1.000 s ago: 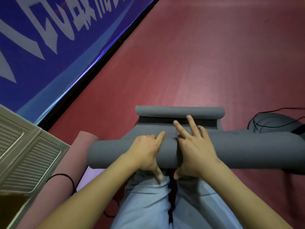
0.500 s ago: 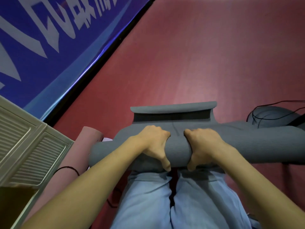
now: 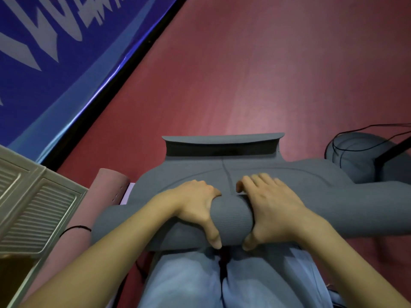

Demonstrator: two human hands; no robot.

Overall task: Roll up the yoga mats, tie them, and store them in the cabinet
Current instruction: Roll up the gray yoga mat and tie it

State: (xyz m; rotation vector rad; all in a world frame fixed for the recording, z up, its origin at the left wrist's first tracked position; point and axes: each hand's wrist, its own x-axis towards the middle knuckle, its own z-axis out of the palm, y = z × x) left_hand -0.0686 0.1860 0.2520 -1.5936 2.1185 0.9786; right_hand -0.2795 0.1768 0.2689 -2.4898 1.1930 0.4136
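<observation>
Presently, the grey yoga mat (image 3: 233,216) lies across the person's lap and the red floor (image 3: 255,74), rolled most of the way. A short flat length of it remains ahead, ending in an upturned far edge. Left hand (image 3: 195,207) and right hand (image 3: 271,210) sit side by side at the middle of the roll, fingers curled over its top and thumbs hooked beneath, both gripping it. Judgement: rolling of this mat is nearly complete, but tying has not begun.

A pink yoga mat (image 3: 89,210) lies rolled just beside the grey one on the left, with a black band (image 3: 75,229) round it, so it appears rolled and tied but not stored. It rests against the louvred cabinet (image 3: 33,207). A further grey roll (image 3: 355,156) with a black cord (image 3: 360,138) lies to the right; whether it is tied cannot be determined. Storage of all mats is outstanding.
</observation>
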